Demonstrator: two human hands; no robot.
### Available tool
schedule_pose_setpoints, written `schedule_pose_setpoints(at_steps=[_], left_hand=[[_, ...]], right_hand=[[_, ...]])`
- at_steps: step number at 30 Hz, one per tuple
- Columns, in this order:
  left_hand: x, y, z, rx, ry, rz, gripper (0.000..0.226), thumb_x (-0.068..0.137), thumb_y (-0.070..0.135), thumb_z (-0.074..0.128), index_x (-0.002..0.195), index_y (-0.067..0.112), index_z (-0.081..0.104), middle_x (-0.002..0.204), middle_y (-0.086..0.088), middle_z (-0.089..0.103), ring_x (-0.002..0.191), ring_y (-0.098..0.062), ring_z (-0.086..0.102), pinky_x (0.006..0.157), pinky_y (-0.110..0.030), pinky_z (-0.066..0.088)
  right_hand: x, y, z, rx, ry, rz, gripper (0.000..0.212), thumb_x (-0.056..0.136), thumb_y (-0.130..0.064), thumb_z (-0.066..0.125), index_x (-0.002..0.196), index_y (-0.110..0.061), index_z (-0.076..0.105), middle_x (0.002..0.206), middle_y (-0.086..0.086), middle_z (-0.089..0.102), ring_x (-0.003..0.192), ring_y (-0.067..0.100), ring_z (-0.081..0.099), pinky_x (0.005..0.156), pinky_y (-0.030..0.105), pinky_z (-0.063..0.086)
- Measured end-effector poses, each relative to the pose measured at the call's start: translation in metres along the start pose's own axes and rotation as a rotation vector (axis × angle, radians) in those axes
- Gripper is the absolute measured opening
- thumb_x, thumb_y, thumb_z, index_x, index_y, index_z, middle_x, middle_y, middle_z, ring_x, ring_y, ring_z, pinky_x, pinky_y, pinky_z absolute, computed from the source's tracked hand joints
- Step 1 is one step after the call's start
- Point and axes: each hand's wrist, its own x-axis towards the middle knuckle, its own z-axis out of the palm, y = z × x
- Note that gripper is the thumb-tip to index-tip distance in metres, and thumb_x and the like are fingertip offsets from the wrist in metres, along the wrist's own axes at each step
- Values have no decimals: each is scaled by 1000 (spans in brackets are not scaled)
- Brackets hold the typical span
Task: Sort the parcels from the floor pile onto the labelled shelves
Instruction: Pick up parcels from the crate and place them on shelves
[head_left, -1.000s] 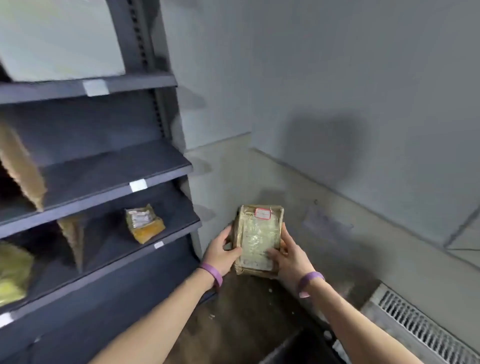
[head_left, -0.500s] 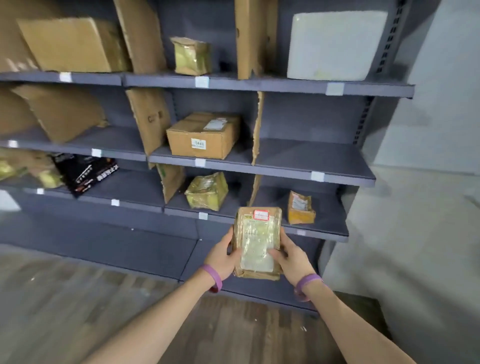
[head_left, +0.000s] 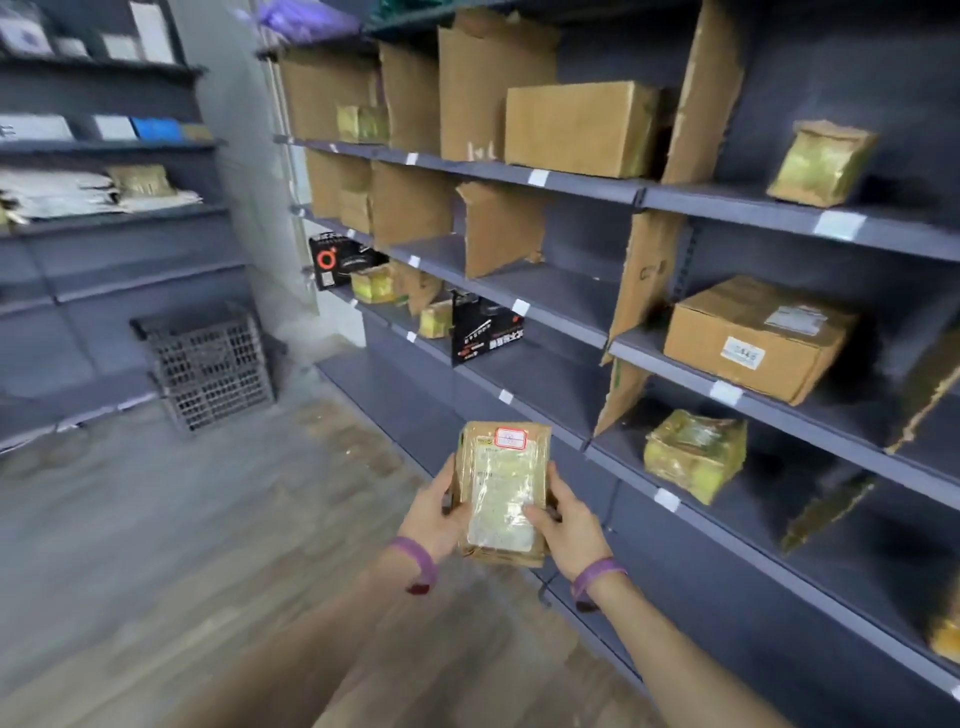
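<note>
Head camera puts the parcel (head_left: 501, 493) dead centre for me, held upright in the air, just short of the front edge of the shelving's (head_left: 675, 196) lowest tiers. My left hand (head_left: 434, 519) grips its left edge and my right hand (head_left: 569, 525) its right edge, each with the thumb on the front face and the fingers wrapped behind. A purple wristband (head_left: 418, 558) sits on each wrist.

The shelf edges run diagonally from upper left to lower right, close by on my right. Torn cardboard dividers (head_left: 644, 280) stand upright between the bays and reach the shelf fronts. To my left the wooden floor (head_left: 208, 519) stretches open as far as a grey slatted crate (head_left: 208, 364), which stands against a second shelf unit (head_left: 104, 218).

The parcel is brown, wrapped in clear tape, with a red-bordered sticker (head_left: 510, 438) at its top; its writing is too blurred to read. White tags (head_left: 725, 392) dot the shelf edges, and I cannot read them. A cardboard box (head_left: 753, 345) on the middle shelf carries a white label with unclear digits. A yellow-taped parcel (head_left: 693, 454) sits in the bay below it. A black box (head_left: 485, 330) further left shows white characters I cannot make out.
</note>
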Motion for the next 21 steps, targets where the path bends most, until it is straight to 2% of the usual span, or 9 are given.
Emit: schedule_pose_setpoints(at_steps=[3, 4, 6, 10, 12, 15, 18, 21], left_hand=[[18, -13, -65, 28, 75, 8, 50, 92, 8, 58, 124, 41, 41, 106, 24, 59, 92, 5, 56, 82, -8, 41], [24, -18, -86, 37, 98, 17, 50, 91, 6, 58, 123, 40, 41, 106, 24, 60, 91, 6, 56, 77, -4, 41], [35, -26, -124, 21, 143, 17, 50, 90, 3, 58, 120, 42, 44, 104, 24, 61, 89, 8, 58, 71, -3, 42], [55, -45, -189, -18, 303, -20, 55, 89, 5, 58, 126, 41, 43, 109, 18, 62, 96, -2, 60, 77, -11, 43], [63, -51, -217, -21, 367, -42, 54, 89, 5, 58, 130, 36, 41, 112, 12, 58, 97, -6, 56, 82, -17, 40], [79, -62, -253, -16, 423, -58, 50, 89, 4, 59, 128, 31, 44, 112, 10, 55, 103, -8, 53, 87, -23, 40], [100, -81, -284, -35, 477, -95, 54, 88, 4, 61, 137, 22, 47, 116, 9, 59, 115, -13, 55, 93, -24, 43], [122, -92, -310, -58, 513, -118, 56, 89, 3, 60, 139, 23, 45, 119, 8, 59, 110, -10, 57, 89, -21, 44]], right_hand=[[42, -30, 52, 6, -71, -35, 63, 95, -19, 57, 150, -31, 27, 126, -12, 57, 117, 10, 55, 102, 26, 43], [57, -39, 69, 1, -95, -50, 64, 95, -20, 58, 150, -31, 27, 127, -13, 56, 116, 8, 54, 100, 23, 43], [84, -60, 102, -11, -141, -86, 64, 95, -20, 59, 149, -32, 27, 124, -17, 54, 113, 3, 52, 89, 12, 41], [124, -97, 164, 21, -209, -140, 65, 94, -16, 59, 150, -30, 28, 121, -21, 53, 109, -1, 52, 72, -4, 38], [142, -112, 190, 28, -236, -159, 64, 94, -14, 58, 149, -28, 30, 120, -21, 52, 107, -3, 51, 69, -6, 37], [172, -130, 222, 24, -276, -171, 62, 95, -15, 58, 149, -30, 31, 122, -20, 54, 113, 2, 52, 71, -5, 39], [203, -142, 252, 24, -322, -172, 61, 95, -16, 58, 147, -35, 32, 121, -17, 59, 113, 5, 56, 81, 7, 44], [239, -150, 282, 39, -377, -181, 60, 95, -17, 58, 143, -41, 33, 120, -16, 62, 110, 6, 60, 86, 16, 49]])
